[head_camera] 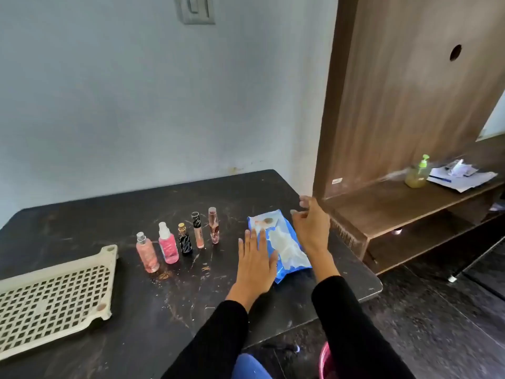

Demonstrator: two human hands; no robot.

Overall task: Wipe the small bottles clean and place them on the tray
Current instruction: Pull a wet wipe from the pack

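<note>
Five small bottles (180, 239) stand upright in a slanting row near the middle of the dark table (82, 220), none of them touched by a hand: a pale pink one (147, 253) at the near left end, a brighter pink one (168, 243) next, then a short black one (185, 240), a slim one with a black cap (197, 230), and a slim clear one (213, 225) farthest back. The cream slotted tray (54, 296) lies flat at the left edge of the table, well apart from the bottles and holding nothing. To the right of the row lies a blue pack of wipes (287, 250). The left hand (257, 262) reaches forward in a black sleeve and lies palm down with straight fingers pressing on the near left part of the pack. The right hand (311, 227) hangs above the pack's far right side, its fingers loosely curled and gripping nothing. A wooden shelf (396, 203) at the right carries a green pump bottle (417, 172) and some papers (461, 175).
</note>
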